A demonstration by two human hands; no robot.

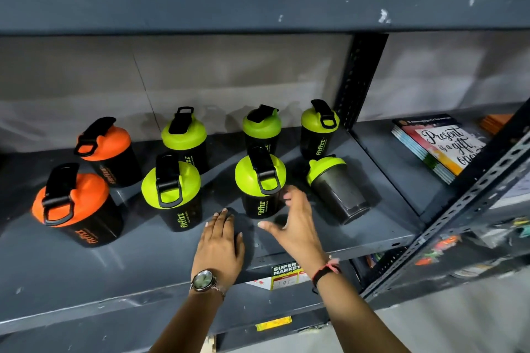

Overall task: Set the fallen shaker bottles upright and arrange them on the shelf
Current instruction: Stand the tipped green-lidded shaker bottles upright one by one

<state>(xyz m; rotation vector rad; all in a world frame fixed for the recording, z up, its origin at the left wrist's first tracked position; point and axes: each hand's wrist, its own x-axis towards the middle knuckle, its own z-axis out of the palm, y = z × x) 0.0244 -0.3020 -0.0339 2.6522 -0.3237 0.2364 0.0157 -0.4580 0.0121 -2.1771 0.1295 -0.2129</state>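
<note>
Neither grip has anything in it right now: the right hand (295,221) is spread wide, fingers splayed and just beside the front green-lidded black shaker bottle (259,185), while the left hand (219,241) lies flat, palm down, on the dark grey metal shelf (86,272). My guess is the left is just steadying things while the right lines up on something.

Seven shakers stand in two loose rows: two orange-lidded black ones (76,203) on the left, five green-lidded. The eighth, a green-lidded smoky translucent shaker (334,188), looks tipped over with its base pointing toward the shelf edge, so that's probably the last to fix.

The paint is chipped, a yellow price tag (285,276) hangs on the front lip, and a stack of colourful notebooks (436,145) sits in the next bay past the perforated black upright (358,77).
</note>
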